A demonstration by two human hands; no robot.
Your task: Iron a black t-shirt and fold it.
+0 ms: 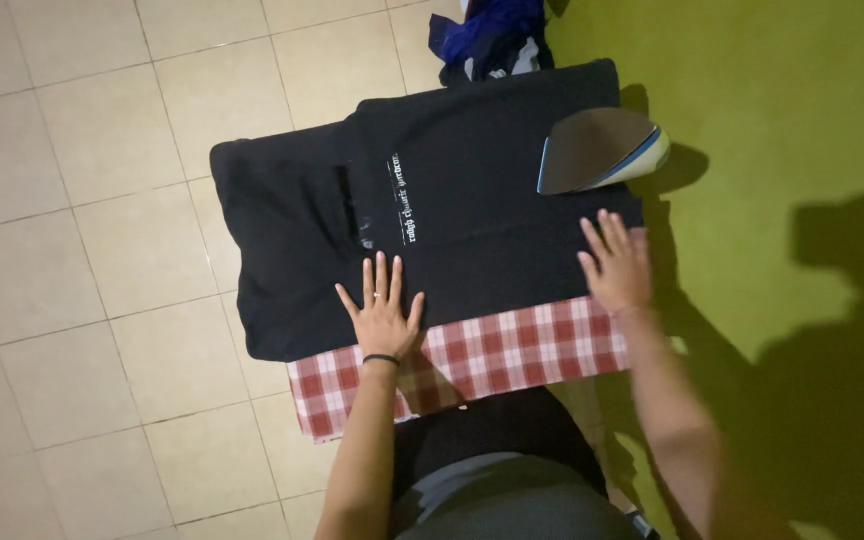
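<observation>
A home ironing corner: beige tiled floor point(72, 200), green wall point(782, 110) at three o'clock, checked ironing board point(512, 350), an iron point(602, 148), clothes heaped point(487, 40) at twelve.

The black cotton T-shirt point(472, 190) at frame centre carries a white print. The red-and-white checked cloth board cover point(512, 350) lies below it. The grey-soled iron point(597, 150), upper right, has blue-and-white sides. Wall: olive green.

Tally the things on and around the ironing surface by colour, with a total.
Black: 1, the shirt under the left hand and right hand
Red and white: 1, the checked cloth
Grey and blue: 1, the iron standing on end
Blue: 1, the bundle of clothes on the floor
Total: 4
</observation>
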